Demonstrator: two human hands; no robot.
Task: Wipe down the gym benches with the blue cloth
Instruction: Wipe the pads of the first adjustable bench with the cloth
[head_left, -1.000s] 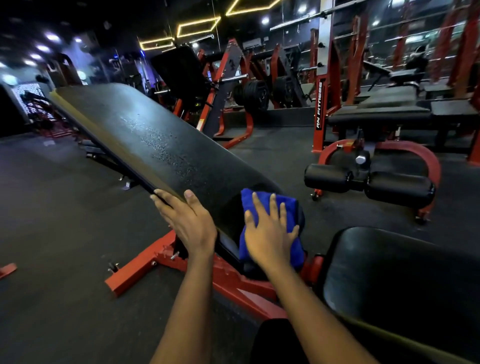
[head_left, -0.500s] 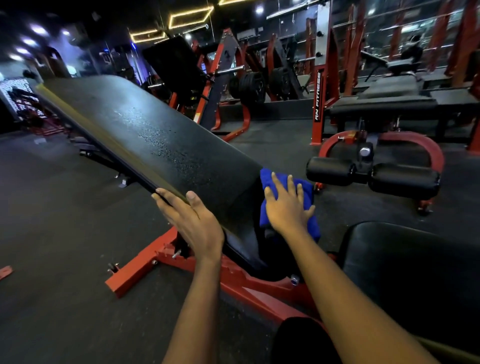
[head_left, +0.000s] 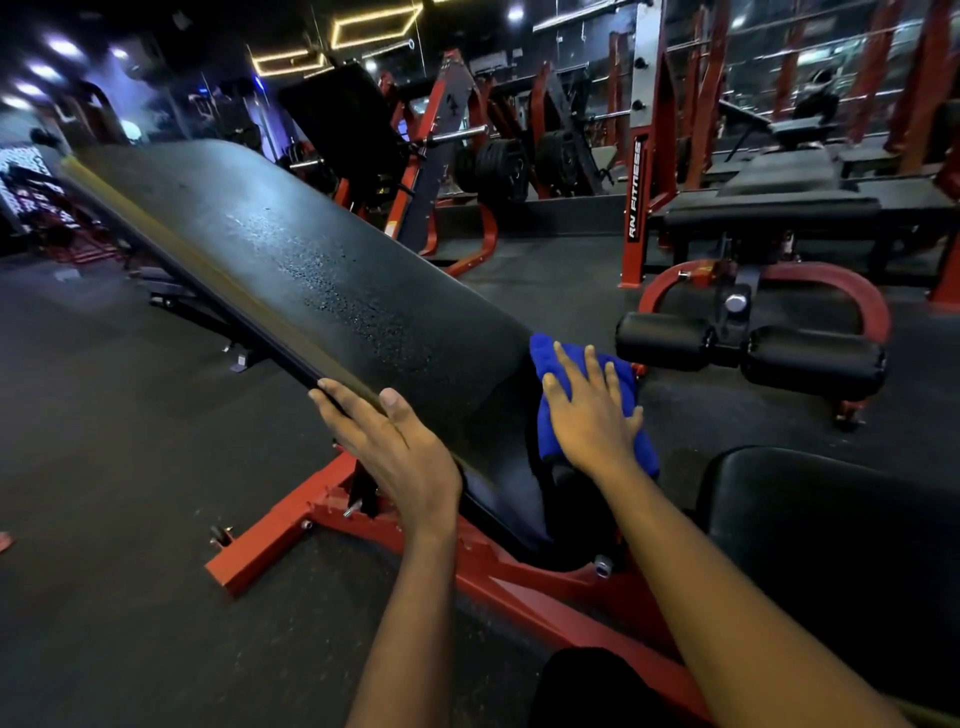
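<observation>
A long black inclined bench pad (head_left: 291, 275) on a red frame (head_left: 291, 540) slopes up to the far left, with small droplets on its surface. The folded blue cloth (head_left: 545, 358) lies against the pad's lower right edge. My right hand (head_left: 589, 410) presses flat on the cloth with fingers spread. At the pad's near left edge my left hand (head_left: 395, 447) rests with straight fingers, thumb on top of the pad. The black seat pad (head_left: 831, 530) is at the lower right.
Black roller pads (head_left: 753, 353) on a red curved frame stand right of the cloth. Behind are another flat bench (head_left: 779, 208), a red rack post (head_left: 641, 197) and weight plates (head_left: 501, 169). Dark rubber floor (head_left: 130, 467) spreads to the left.
My right hand has slid the blue cloth from the pad's bottom end up along its right edge. My left hand stays on the left edge of the pad.
</observation>
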